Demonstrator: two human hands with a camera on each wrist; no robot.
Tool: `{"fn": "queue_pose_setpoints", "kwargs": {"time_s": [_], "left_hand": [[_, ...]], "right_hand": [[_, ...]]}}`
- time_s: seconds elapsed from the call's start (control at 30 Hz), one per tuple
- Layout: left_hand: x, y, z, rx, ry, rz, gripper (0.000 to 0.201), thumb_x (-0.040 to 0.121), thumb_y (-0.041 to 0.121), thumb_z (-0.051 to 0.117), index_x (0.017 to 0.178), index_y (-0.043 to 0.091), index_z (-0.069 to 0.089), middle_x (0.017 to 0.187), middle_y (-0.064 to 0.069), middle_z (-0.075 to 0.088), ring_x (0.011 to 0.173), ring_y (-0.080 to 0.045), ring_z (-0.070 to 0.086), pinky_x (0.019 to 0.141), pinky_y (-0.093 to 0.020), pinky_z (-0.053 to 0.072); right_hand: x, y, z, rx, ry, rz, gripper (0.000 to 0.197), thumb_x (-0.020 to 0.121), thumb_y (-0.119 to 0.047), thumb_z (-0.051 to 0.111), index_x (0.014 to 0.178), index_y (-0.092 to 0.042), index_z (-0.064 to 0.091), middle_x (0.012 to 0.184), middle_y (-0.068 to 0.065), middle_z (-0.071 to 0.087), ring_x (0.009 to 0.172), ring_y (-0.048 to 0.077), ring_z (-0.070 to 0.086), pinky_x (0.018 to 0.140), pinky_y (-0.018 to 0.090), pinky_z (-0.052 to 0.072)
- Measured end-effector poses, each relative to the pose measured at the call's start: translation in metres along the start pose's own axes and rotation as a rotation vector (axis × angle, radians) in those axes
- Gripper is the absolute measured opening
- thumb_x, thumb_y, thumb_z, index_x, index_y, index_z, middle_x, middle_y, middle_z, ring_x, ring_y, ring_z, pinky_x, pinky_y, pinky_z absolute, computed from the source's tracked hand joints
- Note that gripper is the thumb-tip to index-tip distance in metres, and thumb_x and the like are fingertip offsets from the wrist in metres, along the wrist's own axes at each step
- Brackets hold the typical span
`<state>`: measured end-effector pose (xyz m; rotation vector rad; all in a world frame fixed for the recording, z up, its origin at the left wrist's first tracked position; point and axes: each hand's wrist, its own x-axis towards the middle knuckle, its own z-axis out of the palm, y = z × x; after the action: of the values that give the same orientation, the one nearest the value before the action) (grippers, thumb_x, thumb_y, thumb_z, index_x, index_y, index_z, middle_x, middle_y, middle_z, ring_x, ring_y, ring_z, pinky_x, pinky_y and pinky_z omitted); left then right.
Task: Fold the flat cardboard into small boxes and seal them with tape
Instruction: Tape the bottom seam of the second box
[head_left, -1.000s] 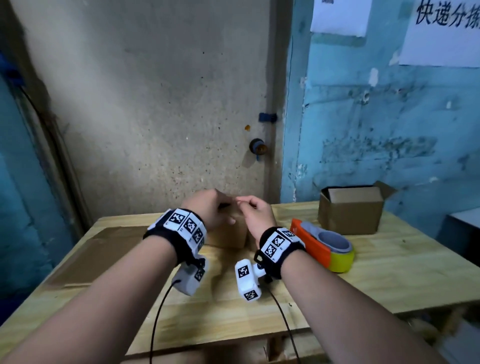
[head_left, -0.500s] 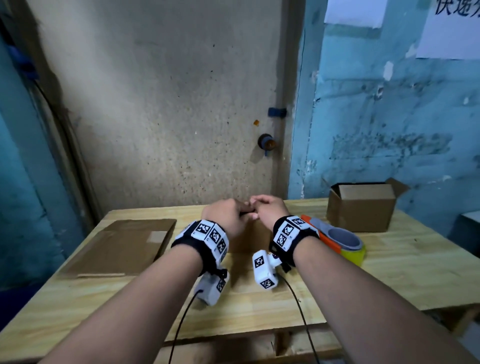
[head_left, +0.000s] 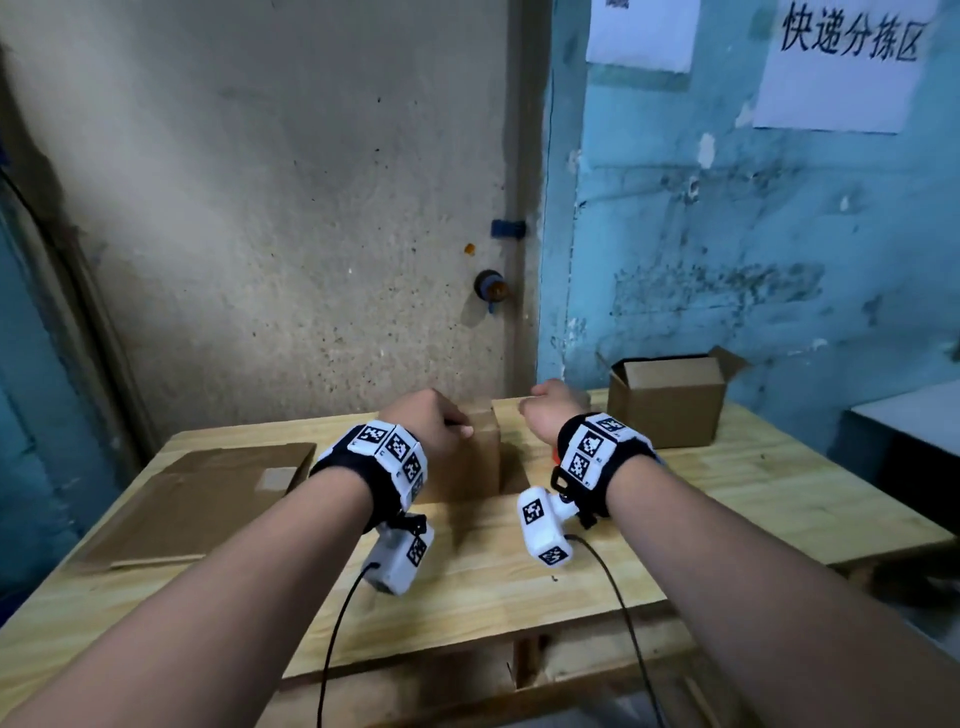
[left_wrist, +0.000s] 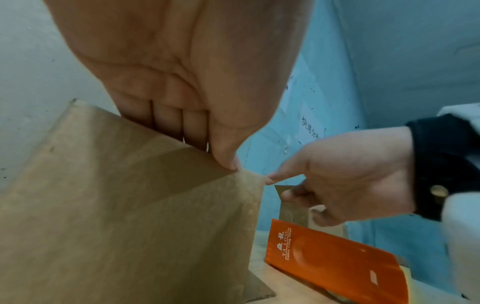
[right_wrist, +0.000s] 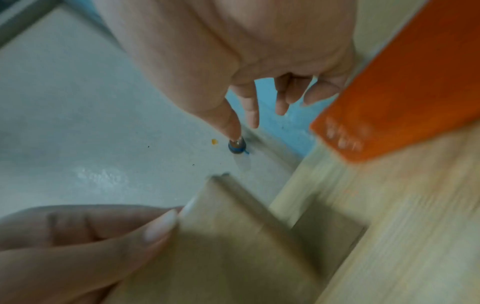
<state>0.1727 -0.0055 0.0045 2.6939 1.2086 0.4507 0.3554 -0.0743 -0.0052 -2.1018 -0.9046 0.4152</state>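
Now: box taped on top, right hand off toward dispenser

Small box (head_left: 470, 457) stands upright at centre frame in the head view, on the wooden counter (head_left: 519, 582). Left wrist view shows a strip of brown tape (left_wrist: 166, 170) running across its top face and down over the near edge. So, as I judge it, the top seam is on and the step in hand is pressing the tape end down.

Left hand (head_left: 434, 418) sits on the box top, fingers curled over the far edge, thumb tip pressed on the upper corner where the tape ends; it holds the box steady.

Right hand (head_left: 553, 408) is just right of the box, apart from it. Fingers loosely curled, thumb pointing out, nothing in it that I can see. Right wrist view is blurred, so finer detail is unclear.

Orange tape dispenser (left_wrist: 335, 261) lies on the counter just right of the box, lower right in the left wrist view, mostly hidden behind the right wrist in the head view.

Further out: a second box (head_left: 670, 400) with open flaps at right of frame near the blue wall, and flat cardboard (head_left: 208, 504) lying at left of frame.

Next move probably calls for rubbing the tape flat, then setting this box aside or turning it to check the other seam; the left hand must hold it firm so it won't tip. After that, the flat cardboard.
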Motion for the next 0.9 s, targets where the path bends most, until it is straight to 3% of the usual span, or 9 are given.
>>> {"fn": "queue_pose_setpoints", "kwargs": {"time_s": [0.13, 0.3, 0.4, 0.5, 0.6, 0.67, 0.7, 0.8, 0.9], "left_hand": [[-0.008, -0.002, -0.001, -0.005, 0.046, -0.009, 0.028, 0.095, 0.045, 0.063, 0.119, 0.035, 0.074, 0.129, 0.010, 0.069, 0.118, -0.019, 0.064, 0.095, -0.027, 0.050], [-0.007, -0.004, -0.001, -0.075, -0.001, -0.036, 0.030, 0.091, 0.050, 0.066, 0.116, 0.035, 0.075, 0.123, 0.013, 0.072, 0.113, -0.015, 0.066, 0.096, -0.030, 0.052], [-0.004, -0.006, -0.003, -0.278, -0.005, -0.124, 0.027, 0.088, 0.042, 0.072, 0.112, 0.031, 0.077, 0.121, 0.011, 0.073, 0.113, -0.013, 0.065, 0.101, -0.027, 0.048], [-0.003, -0.006, -0.008, -0.473, 0.031, -0.213, 0.021, 0.090, 0.028, 0.073, 0.110, 0.027, 0.079, 0.116, 0.008, 0.071, 0.114, -0.014, 0.061, 0.099, -0.022, 0.042], [0.005, -0.002, -0.013, -0.611, 0.020, -0.307, 0.022, 0.097, 0.020, 0.063, 0.116, 0.016, 0.074, 0.119, 0.003, 0.067, 0.110, -0.018, 0.057, 0.090, -0.020, 0.037], [0.007, -0.001, -0.019, -0.645, -0.007, -0.376, 0.023, 0.103, 0.027, 0.054, 0.112, 0.009, 0.065, 0.125, -0.010, 0.066, 0.108, -0.027, 0.058, 0.086, -0.026, 0.040], [0.008, -0.003, -0.022, -0.684, 0.016, -0.384, 0.029, 0.105, 0.032, 0.053, 0.114, 0.006, 0.061, 0.129, -0.017, 0.063, 0.113, -0.031, 0.058, 0.090, -0.030, 0.042], [0.010, -0.004, -0.019, -0.849, -0.043, -0.347, 0.043, 0.108, 0.033, 0.045, 0.130, -0.003, 0.054, 0.139, -0.023, 0.056, 0.123, -0.035, 0.056, 0.107, -0.035, 0.042], [0.016, -0.008, -0.015, -1.095, 0.028, -0.380, 0.032, 0.110, 0.027, 0.036, 0.117, 0.003, 0.056, 0.128, -0.021, 0.060, 0.110, -0.029, 0.059, 0.111, -0.042, 0.044]], "right_hand": [[-0.002, 0.032, -0.049, -0.354, 0.007, -0.001, 0.046, 0.085, -0.044, 0.063, 0.122, -0.015, 0.064, 0.132, 0.015, 0.064, 0.117, 0.038, 0.061, 0.101, 0.042, 0.052], [-0.009, 0.059, -0.072, -0.513, -0.178, 0.097, 0.093, 0.075, -0.067, 0.082, 0.143, -0.009, 0.055, 0.133, 0.011, 0.067, 0.104, 0.028, 0.067, 0.087, 0.035, 0.056], [-0.010, 0.059, -0.065, -0.556, -0.178, 0.098, 0.082, 0.080, -0.052, 0.087, 0.141, -0.007, 0.056, 0.131, 0.010, 0.066, 0.112, 0.030, 0.066, 0.091, 0.038, 0.056], [-0.022, 0.034, -0.059, -0.557, -0.160, 0.049, 0.051, 0.099, -0.031, 0.070, 0.140, -0.002, 0.058, 0.127, 0.011, 0.066, 0.112, 0.030, 0.065, 0.083, 0.034, 0.051], [-0.040, -0.007, -0.063, -0.494, -0.156, -0.137, 0.045, 0.105, -0.010, 0.057, 0.148, -0.002, 0.048, 0.150, 0.012, 0.053, 0.136, 0.030, 0.054, 0.093, 0.025, 0.046], [-0.040, -0.026, -0.066, -0.291, -0.086, -0.170, 0.029, 0.108, -0.016, 0.050, 0.132, -0.002, 0.059, 0.133, 0.006, 0.060, 0.133, 0.030, 0.055, 0.078, 0.017, 0.044], [-0.036, -0.032, -0.064, -0.151, -0.026, -0.181, 0.032, 0.105, -0.028, 0.049, 0.114, -0.005, 0.068, 0.118, 0.011, 0.068, 0.123, 0.033, 0.061, 0.074, 0.026, 0.043], [-0.027, -0.047, -0.048, 0.184, 0.157, -0.278, 0.055, 0.093, -0.057, 0.061, 0.066, -0.010, 0.057, 0.055, 0.002, 0.056, 0.069, 0.030, 0.061, 0.062, 0.037, 0.040], [-0.044, -0.069, -0.030, 0.211, 0.108, -0.380, 0.068, 0.087, -0.074, 0.065, 0.066, -0.010, 0.063, 0.049, -0.003, 0.053, 0.057, 0.022, 0.055, 0.059, 0.031, 0.040]]}}
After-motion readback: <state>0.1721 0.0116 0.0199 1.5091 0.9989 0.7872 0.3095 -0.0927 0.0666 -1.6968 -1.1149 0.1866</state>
